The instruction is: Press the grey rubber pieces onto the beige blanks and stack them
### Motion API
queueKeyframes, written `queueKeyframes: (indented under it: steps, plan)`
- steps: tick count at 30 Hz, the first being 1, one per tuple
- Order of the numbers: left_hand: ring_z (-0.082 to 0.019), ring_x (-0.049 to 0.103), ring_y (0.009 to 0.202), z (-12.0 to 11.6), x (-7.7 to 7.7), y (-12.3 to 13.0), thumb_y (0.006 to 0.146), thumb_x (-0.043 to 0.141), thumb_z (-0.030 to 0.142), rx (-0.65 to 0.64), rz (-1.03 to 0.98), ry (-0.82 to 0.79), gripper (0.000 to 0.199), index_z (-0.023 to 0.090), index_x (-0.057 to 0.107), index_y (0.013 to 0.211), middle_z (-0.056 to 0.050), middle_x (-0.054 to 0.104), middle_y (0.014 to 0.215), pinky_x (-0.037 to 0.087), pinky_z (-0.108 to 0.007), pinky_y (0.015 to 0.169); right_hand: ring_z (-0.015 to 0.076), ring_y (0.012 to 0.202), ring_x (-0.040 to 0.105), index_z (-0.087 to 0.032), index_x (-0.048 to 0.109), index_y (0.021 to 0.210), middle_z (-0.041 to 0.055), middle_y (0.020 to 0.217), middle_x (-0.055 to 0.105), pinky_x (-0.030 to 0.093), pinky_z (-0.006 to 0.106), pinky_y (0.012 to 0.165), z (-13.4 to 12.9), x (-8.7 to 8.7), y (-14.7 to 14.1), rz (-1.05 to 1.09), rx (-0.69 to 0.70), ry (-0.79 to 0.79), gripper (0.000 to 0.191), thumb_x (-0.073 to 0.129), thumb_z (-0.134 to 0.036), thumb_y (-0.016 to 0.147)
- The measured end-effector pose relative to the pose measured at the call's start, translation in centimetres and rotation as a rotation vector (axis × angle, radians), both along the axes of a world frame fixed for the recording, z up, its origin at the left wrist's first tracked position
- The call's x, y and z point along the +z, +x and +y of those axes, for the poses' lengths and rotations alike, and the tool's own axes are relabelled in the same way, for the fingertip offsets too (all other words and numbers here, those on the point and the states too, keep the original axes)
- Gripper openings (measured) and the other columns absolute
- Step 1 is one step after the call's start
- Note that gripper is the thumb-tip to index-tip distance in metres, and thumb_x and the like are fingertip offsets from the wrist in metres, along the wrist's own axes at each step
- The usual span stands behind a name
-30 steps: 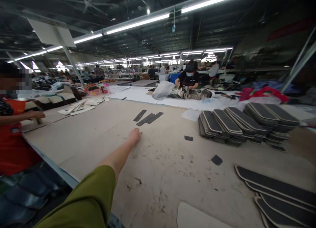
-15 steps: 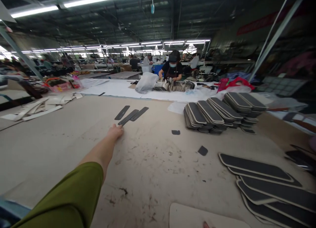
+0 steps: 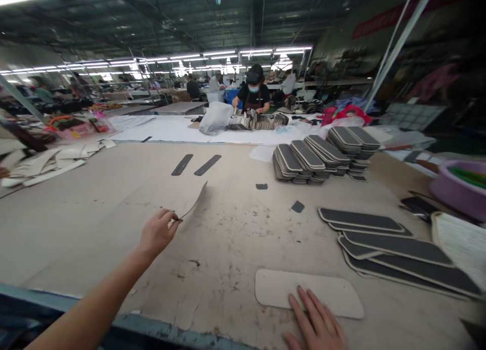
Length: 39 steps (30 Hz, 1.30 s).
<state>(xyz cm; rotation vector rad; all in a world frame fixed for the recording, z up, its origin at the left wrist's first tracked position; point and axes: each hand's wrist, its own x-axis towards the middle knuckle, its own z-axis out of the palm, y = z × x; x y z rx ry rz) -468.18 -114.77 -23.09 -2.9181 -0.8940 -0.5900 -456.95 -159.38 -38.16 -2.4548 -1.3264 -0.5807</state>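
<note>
My left hand [image 3: 160,232] pinches one end of a thin dark strip [image 3: 196,202], seen nearly edge-on and held raised over the table. Beyond it, two more dark strips [image 3: 182,165] lie side by side on the surface. My right hand [image 3: 317,323] rests with fingers spread on the lower edge of a pale rounded panel [image 3: 292,288]. To the right of that panel, several dark panels with pale borders [image 3: 395,246] overlap in a loose fan.
Stacks of dark pale-edged pieces [image 3: 317,158] stand at the back right. Two small dark scraps [image 3: 298,207] lie mid-table. Pale offcuts [image 3: 49,163] are heaped at left, a purple basin [image 3: 461,190] sits at right. Across the table, a co-worker [image 3: 253,94] handles pieces.
My left hand has picked up one of the dark strips and drawn it back toward me. More of my right hand and the pale panel now shows as the view has tilted down.
</note>
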Motion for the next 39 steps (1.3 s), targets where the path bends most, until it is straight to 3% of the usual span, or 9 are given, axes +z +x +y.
queueKeyframes:
  steps: [3, 6, 10, 14, 20, 24, 27, 33, 39]
  plan:
    - [-0.016, 0.055, 0.073, -5.8, 1.4, -2.8, 0.080, 0.052, 0.044, -0.136, -0.172, -0.130, 0.022, 0.021, 0.056, 0.079, -0.002, 0.059, 0.084, 0.041, -0.024, 0.066, 0.0235, 0.123, 0.045, -0.024, 0.042, 0.134, 0.0066, 0.135, 0.047, 0.036, 0.042, 0.102, -0.4, 2.0, -0.5, 0.251, 0.033, 0.059, 0.055, 0.050, -0.043, 0.083]
    - [-0.017, 0.053, 0.068, -10.2, 2.8, -4.3, 0.075, 0.061, 0.043, -0.329, -0.142, -0.375, 0.019, 0.024, 0.057, 0.076, -0.001, 0.059, 0.076, 0.040, -0.024, 0.061, 0.0214, 0.118, 0.049, -0.021, 0.049, 0.128, 0.0092, 0.125, 0.056, 0.035, 0.044, 0.105, -0.4, 4.1, -1.2, 0.637, -0.057, 0.347, 0.044, 0.044, -0.037, 0.088]
    - [-0.018, 0.052, 0.065, -14.4, 4.2, -3.7, 0.069, 0.067, 0.038, -0.566, 0.034, -0.689, 0.015, 0.025, 0.059, 0.067, -0.002, 0.057, 0.067, 0.040, -0.025, 0.058, 0.0196, 0.103, 0.059, -0.021, 0.047, 0.128, 0.0117, 0.122, 0.057, 0.047, 0.039, 0.093, -0.5, 6.1, -1.1, 1.109, -0.135, 0.827, 0.046, 0.043, -0.043, 0.089]
    - [-0.018, 0.050, 0.061, -17.4, 4.3, -2.6, 0.069, 0.067, 0.034, -0.653, 0.158, -0.941, 0.017, 0.023, 0.057, 0.062, -0.003, 0.054, 0.063, 0.040, -0.026, 0.056, 0.0204, 0.104, 0.058, -0.023, 0.044, 0.131, 0.0107, 0.130, 0.050, 0.050, 0.037, 0.087, -1.6, 6.8, -0.6, 1.313, -0.086, 1.069, 0.052, 0.046, -0.048, 0.086]
    - [-0.016, 0.047, 0.063, -19.3, 2.3, -1.7, 0.068, 0.068, 0.038, -0.564, 0.260, -1.214, 0.023, 0.019, 0.057, 0.067, -0.002, 0.053, 0.065, 0.037, -0.025, 0.057, 0.0155, 0.073, 0.060, -0.019, 0.065, 0.107, 0.0058, 0.094, 0.066, 0.051, 0.029, 0.065, -4.9, 7.1, -0.9, 1.405, -0.144, 0.899, 0.046, 0.048, -0.054, 0.082]
    - [-0.010, 0.040, 0.057, -19.5, 0.6, -0.3, 0.070, 0.067, 0.041, -0.390, 0.286, -1.400, 0.027, 0.018, 0.055, 0.076, 0.002, 0.050, 0.062, 0.030, -0.021, 0.053, 0.0151, 0.059, 0.057, -0.015, 0.070, 0.092, 0.0046, 0.075, 0.066, 0.048, 0.028, 0.058, -6.8, 7.6, -0.5, 1.188, -0.394, 0.766, 0.047, 0.050, -0.055, 0.077]
    - [-0.006, 0.028, 0.049, -19.3, -0.9, 1.6, 0.069, 0.067, 0.043, -0.301, 0.229, -1.497, 0.032, 0.017, 0.053, 0.080, 0.006, 0.042, 0.058, 0.021, -0.019, 0.047, 0.0165, 0.056, 0.056, -0.013, 0.070, 0.092, 0.0029, 0.062, 0.063, 0.047, 0.030, 0.058, -7.2, 7.6, 1.3, 1.128, -0.502, 0.706, 0.047, 0.055, -0.053, 0.073]
    - [-0.004, 0.023, 0.041, -19.7, -3.5, 6.4, 0.059, 0.070, 0.050, -0.243, 0.229, -1.431, 0.042, 0.017, 0.048, 0.071, 0.010, 0.032, 0.047, 0.013, -0.019, 0.042, 0.0164, 0.066, 0.061, -0.015, 0.068, 0.089, 0.0040, 0.071, 0.067, 0.045, 0.028, 0.065, -6.4, 6.7, 6.2, 1.011, -0.608, 0.607, 0.034, 0.060, -0.042, 0.070]
    - [-0.005, 0.023, 0.035, -20.0, -5.0, 8.2, 0.058, 0.066, 0.050, -0.193, 0.302, -1.358, 0.038, 0.018, 0.048, 0.069, 0.010, 0.033, 0.039, 0.012, -0.019, 0.038, 0.0154, 0.068, 0.061, -0.018, 0.064, 0.073, 0.0029, 0.069, 0.067, 0.043, 0.026, 0.067, -6.1, 5.9, 7.7, 0.923, -0.703, 0.444, 0.020, 0.062, -0.038, 0.069]
